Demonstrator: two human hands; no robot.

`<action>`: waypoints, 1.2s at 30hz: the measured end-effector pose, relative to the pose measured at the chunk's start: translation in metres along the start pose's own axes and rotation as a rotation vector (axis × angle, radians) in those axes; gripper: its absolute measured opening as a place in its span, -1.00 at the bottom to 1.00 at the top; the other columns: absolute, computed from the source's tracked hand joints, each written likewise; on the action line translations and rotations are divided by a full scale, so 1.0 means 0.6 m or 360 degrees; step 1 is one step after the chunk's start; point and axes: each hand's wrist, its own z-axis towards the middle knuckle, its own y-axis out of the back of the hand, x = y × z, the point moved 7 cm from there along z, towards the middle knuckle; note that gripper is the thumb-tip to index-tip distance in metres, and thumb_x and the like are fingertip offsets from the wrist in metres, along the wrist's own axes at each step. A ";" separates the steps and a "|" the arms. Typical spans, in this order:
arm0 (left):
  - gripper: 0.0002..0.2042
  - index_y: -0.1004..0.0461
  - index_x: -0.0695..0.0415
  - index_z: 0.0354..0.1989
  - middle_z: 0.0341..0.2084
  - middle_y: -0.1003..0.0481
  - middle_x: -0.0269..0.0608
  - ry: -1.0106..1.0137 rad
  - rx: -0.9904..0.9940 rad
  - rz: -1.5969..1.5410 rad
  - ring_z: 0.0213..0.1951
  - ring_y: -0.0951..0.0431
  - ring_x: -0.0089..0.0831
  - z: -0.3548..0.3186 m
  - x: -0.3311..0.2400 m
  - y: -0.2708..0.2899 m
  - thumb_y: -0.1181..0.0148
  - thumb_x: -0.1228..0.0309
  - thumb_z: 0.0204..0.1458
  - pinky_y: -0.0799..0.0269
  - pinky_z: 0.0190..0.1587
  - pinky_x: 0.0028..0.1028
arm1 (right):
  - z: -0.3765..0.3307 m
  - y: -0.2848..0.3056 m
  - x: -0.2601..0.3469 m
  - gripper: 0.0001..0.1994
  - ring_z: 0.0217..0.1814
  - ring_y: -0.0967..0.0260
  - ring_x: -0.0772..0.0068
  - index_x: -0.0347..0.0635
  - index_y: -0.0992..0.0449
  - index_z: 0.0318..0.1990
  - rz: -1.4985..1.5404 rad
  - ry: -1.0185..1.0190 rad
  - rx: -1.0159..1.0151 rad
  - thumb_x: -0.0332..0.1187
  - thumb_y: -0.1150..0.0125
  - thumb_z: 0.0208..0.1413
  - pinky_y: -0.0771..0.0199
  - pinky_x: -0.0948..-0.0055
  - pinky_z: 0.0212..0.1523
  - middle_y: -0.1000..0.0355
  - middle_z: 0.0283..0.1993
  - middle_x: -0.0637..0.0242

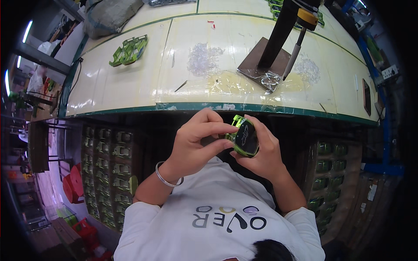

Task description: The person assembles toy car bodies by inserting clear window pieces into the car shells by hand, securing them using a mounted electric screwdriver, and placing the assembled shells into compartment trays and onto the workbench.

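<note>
A plastic part [246, 138] with a bright green frame and a dark, glossy panel is held up in front of my body, just off the table's near edge. My right hand [266, 152] grips it from the right, fingers behind and thumb below. At its left edge, my left hand [196, 138] has index finger and thumb closed on the green rim. Whether a smaller piece sits between those fingertips is hidden. A silver bangle [167, 179] circles my left wrist.
Green plastic frames [129, 50] lie at the table's far left. A dark post on a square base plate [248, 63] stands right of centre, a yellow-topped screwdriver-like tool [294, 54] beside it. Trays of similar parts [109, 169] [328, 174] flank me below the table.
</note>
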 end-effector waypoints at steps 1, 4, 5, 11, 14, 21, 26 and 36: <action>-0.73 -0.47 0.20 -0.31 -0.50 -0.27 -0.32 0.0011 -0.0016 0.0048 -0.47 -0.26 -0.65 0.001 0.002 0.001 -0.16 0.67 -0.28 -0.21 -0.45 -0.70 | 0.000 0.002 0.005 -0.32 -0.41 -0.34 0.22 -0.23 -0.23 -0.06 -0.0045 0.0067 -0.0023 -0.38 -0.33 -0.52 -0.35 0.40 -0.38 -0.33 -0.35 0.19; -0.74 -0.48 0.20 -0.33 -0.50 -0.25 -0.36 0.0110 0.0019 -0.0063 -0.47 -0.23 -0.65 0.007 0.011 0.003 -0.19 0.64 -0.30 -0.18 -0.43 -0.69 | 0.000 0.008 0.014 -0.35 -0.40 -0.33 0.21 -0.23 -0.27 -0.09 -0.0133 0.0207 -0.0033 -0.40 -0.32 -0.53 -0.34 0.39 -0.38 -0.34 -0.36 0.20; -0.74 -0.49 0.20 -0.34 -0.50 -0.24 -0.38 0.0160 0.0027 -0.0115 -0.47 -0.21 -0.65 0.007 0.015 0.004 -0.21 0.63 -0.32 -0.17 -0.42 -0.69 | 0.000 0.009 0.014 -0.35 -0.40 -0.33 0.21 -0.23 -0.27 -0.09 -0.0127 0.0206 -0.0031 -0.40 -0.32 -0.53 -0.34 0.39 -0.38 -0.34 -0.36 0.20; -0.74 -0.50 0.26 -0.41 -0.54 -0.25 -0.35 0.0446 0.0166 -0.0359 -0.43 -0.22 -0.60 0.010 0.030 -0.003 -0.27 0.58 -0.40 -0.11 -0.38 -0.69 | -0.001 0.005 0.030 -0.38 -0.39 -0.32 0.27 -0.21 -0.30 -0.10 -0.0199 0.0422 0.0082 -0.42 -0.30 -0.52 -0.31 0.40 -0.42 -0.32 -0.37 0.24; -0.75 -0.50 0.26 -0.41 -0.55 -0.25 -0.36 0.0518 0.0284 -0.0375 -0.45 -0.22 -0.60 0.011 0.032 -0.006 -0.27 0.58 -0.38 -0.11 -0.39 -0.69 | -0.003 0.005 0.032 -0.40 -0.41 -0.31 0.28 -0.22 -0.31 -0.11 -0.0236 0.0479 0.0103 -0.42 -0.29 -0.51 -0.30 0.41 -0.44 -0.32 -0.39 0.25; -0.76 -0.50 0.25 -0.41 -0.56 -0.26 -0.35 0.0667 0.0339 -0.0438 -0.47 -0.23 -0.59 0.006 0.045 -0.012 -0.27 0.59 -0.38 -0.12 -0.40 -0.67 | -0.006 0.005 0.029 -0.41 -0.42 -0.31 0.28 -0.22 -0.31 -0.11 -0.0252 0.0481 0.0128 -0.41 -0.29 -0.50 -0.30 0.41 -0.45 -0.32 -0.39 0.26; -0.73 -0.49 0.19 -0.37 -0.55 -0.25 -0.39 0.0286 0.0142 -0.0377 -0.45 -0.22 -0.63 -0.001 0.022 -0.003 -0.25 0.62 -0.36 -0.15 -0.39 -0.68 | -0.001 0.017 0.017 -0.37 -0.40 -0.33 0.23 -0.24 -0.28 -0.10 -0.0144 0.0267 0.0003 -0.45 -0.28 -0.54 -0.33 0.40 -0.39 -0.34 -0.35 0.20; -0.73 -0.49 0.16 -0.36 -0.47 -0.25 -0.33 0.0117 -0.0076 0.0010 -0.39 -0.27 -0.59 -0.021 0.013 -0.014 -0.23 0.64 -0.34 -0.25 -0.39 -0.67 | -0.003 0.013 0.007 -0.36 -0.37 -0.34 0.20 -0.23 -0.27 -0.08 -0.0059 0.0085 -0.0027 -0.48 -0.25 -0.55 -0.34 0.40 -0.36 -0.35 -0.35 0.18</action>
